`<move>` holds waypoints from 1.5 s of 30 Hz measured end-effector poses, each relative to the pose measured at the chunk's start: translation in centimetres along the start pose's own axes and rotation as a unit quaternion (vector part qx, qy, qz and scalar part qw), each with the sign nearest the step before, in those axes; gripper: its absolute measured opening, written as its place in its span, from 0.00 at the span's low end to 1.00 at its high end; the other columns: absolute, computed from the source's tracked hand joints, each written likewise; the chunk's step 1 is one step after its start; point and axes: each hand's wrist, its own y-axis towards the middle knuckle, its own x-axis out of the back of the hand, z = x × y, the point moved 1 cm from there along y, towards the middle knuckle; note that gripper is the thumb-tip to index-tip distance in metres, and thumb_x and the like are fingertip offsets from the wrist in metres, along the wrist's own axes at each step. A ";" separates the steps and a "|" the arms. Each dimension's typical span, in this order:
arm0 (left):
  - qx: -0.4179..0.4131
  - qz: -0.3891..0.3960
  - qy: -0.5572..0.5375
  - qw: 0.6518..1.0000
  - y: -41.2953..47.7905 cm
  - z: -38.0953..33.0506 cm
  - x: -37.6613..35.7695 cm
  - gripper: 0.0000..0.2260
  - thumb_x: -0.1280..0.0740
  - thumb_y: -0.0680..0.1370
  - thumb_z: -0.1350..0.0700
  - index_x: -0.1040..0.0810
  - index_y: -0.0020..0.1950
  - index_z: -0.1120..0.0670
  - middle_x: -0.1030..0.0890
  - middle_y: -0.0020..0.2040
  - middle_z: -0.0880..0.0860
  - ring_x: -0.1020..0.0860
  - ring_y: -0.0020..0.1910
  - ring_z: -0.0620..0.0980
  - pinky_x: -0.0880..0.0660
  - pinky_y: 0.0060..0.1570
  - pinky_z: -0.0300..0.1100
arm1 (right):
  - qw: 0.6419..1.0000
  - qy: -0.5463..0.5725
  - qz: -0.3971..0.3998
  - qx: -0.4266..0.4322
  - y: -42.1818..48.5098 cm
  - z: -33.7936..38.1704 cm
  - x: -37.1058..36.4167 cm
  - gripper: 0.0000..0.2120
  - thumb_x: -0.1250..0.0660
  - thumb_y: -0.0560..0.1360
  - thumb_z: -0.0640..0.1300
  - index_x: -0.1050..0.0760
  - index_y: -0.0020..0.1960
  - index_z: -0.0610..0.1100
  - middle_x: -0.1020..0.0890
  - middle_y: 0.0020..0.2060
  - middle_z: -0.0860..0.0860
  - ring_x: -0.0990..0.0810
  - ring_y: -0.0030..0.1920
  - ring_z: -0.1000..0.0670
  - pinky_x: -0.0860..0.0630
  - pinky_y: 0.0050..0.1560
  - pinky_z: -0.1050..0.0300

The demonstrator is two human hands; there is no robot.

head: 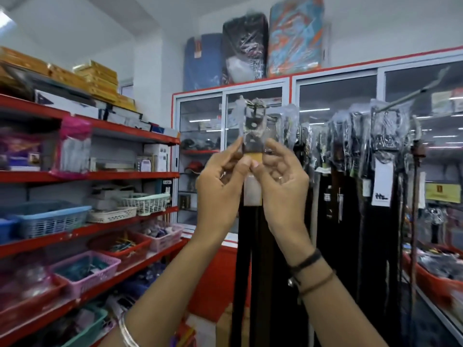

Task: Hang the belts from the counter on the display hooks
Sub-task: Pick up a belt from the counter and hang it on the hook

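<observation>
Two hands held one belt (250,246) up at head height, just left of the rack of hung belts (355,171). From the head camera, the left hand (220,186) and the right hand (280,186) each pinched a side of the belt just below its buckle (251,123), fingers closed on it. That buckle end sat in a clear, crinkled plastic sleeve, glossy and probably slippery. Below the hands the dark strap dropped straight and flat, out of view at the bottom. It looked light and limp along its length, stiff only at the metal buckle, so the grip near the buckle seemed the right place to steer it onto a hook. A slanted metal rod (411,96) carried the hung belts, which were likewise bagged in plastic at the top, with white tags (382,184) dangling.
</observation>
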 end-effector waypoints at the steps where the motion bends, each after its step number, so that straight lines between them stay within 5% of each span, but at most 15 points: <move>1: -0.008 -0.011 0.000 1.000 0.8 -0.1 0.1 0.16 0.34 0.78 0.59 0.26 0.65 0.48 0.18 0.55 0.52 0.19 0.52 0.45 0.22 0.53 0.39 | 1.000 -0.014 0.008 0.014 0.8 0.2 -0.5 0.18 0.31 0.71 0.33 0.25 0.59 0.47 0.18 0.41 0.48 0.18 0.40 0.59 0.23 0.44 0.67; 6: -0.014 -0.020 0.004 1.000 4.2 -0.6 0.5 0.18 0.35 0.78 0.63 0.27 0.67 0.51 0.18 0.45 0.42 0.19 0.43 0.35 0.24 0.45 0.29 | 0.998 -0.056 0.007 0.027 3.5 -0.2 -2.3 0.18 0.31 0.72 0.34 0.23 0.60 0.47 0.18 0.38 0.49 0.19 0.40 0.52 0.21 0.45 0.56; 10: -0.002 -0.002 0.008 1.000 5.1 -0.5 0.3 0.16 0.36 0.78 0.64 0.25 0.65 0.54 0.20 0.42 0.34 0.20 0.39 0.34 0.25 0.39 0.26 | 0.997 -0.063 -0.029 0.017 4.3 -0.7 -2.9 0.16 0.33 0.73 0.34 0.22 0.60 0.42 0.22 0.32 0.53 0.24 0.34 0.55 0.24 0.39 0.61; 18: 0.041 -0.005 -0.017 0.999 5.2 -0.2 0.4 0.16 0.36 0.77 0.65 0.24 0.65 0.57 0.19 0.59 0.49 0.20 0.46 0.31 0.25 0.45 0.26 | 0.998 -0.035 -0.048 0.002 3.9 -1.4 -3.2 0.17 0.32 0.73 0.35 0.23 0.61 0.40 0.24 0.24 0.60 0.29 0.30 0.61 0.29 0.34 0.69; 22: 0.065 0.007 -0.030 0.997 5.7 -0.5 0.6 0.16 0.36 0.77 0.66 0.24 0.64 0.57 0.19 0.62 0.55 0.20 0.58 0.45 0.23 0.58 0.38 | 0.998 -0.046 -0.044 -0.003 4.1 -1.3 -3.5 0.17 0.33 0.73 0.35 0.24 0.61 0.39 0.27 0.18 0.65 0.31 0.23 0.64 0.32 0.31 0.74; 27: 0.093 0.016 -0.039 0.995 5.8 -0.9 0.7 0.16 0.36 0.76 0.67 0.24 0.64 0.59 0.19 0.61 0.57 0.20 0.59 0.52 0.23 0.60 0.46 | 0.997 -0.058 -0.053 -0.012 3.8 -0.9 -3.6 0.17 0.33 0.74 0.34 0.24 0.62 0.38 0.28 0.17 0.65 0.31 0.22 0.63 0.34 0.29 0.75; 34: 0.145 0.076 -0.022 0.986 6.3 -0.7 0.3 0.17 0.38 0.77 0.67 0.25 0.66 0.59 0.19 0.59 0.59 0.23 0.40 0.45 0.24 0.37 0.32 | 0.995 -0.069 -0.065 -0.024 4.0 -1.3 -2.5 0.17 0.32 0.73 0.37 0.25 0.62 0.38 0.26 0.29 0.60 0.27 0.28 0.65 0.29 0.37 0.73; 39: 0.118 0.076 0.005 0.990 5.4 1.3 -0.6 0.18 0.38 0.78 0.66 0.26 0.67 0.55 0.22 0.61 0.66 0.20 0.55 0.55 0.23 0.55 0.45 | 0.991 -0.135 -0.016 -0.016 3.6 -2.5 -0.7 0.18 0.36 0.76 0.37 0.28 0.66 0.41 0.18 0.56 0.48 0.22 0.44 0.64 0.26 0.49 0.74; 45: 0.066 0.073 0.055 0.994 3.3 4.1 -1.1 0.21 0.37 0.78 0.64 0.27 0.67 0.45 0.18 0.53 0.54 0.20 0.48 0.52 0.22 0.49 0.44 | 0.970 -0.239 0.033 0.031 2.6 -3.1 2.2 0.18 0.35 0.75 0.35 0.26 0.64 0.45 0.19 0.51 0.48 0.22 0.45 0.60 0.27 0.47 0.77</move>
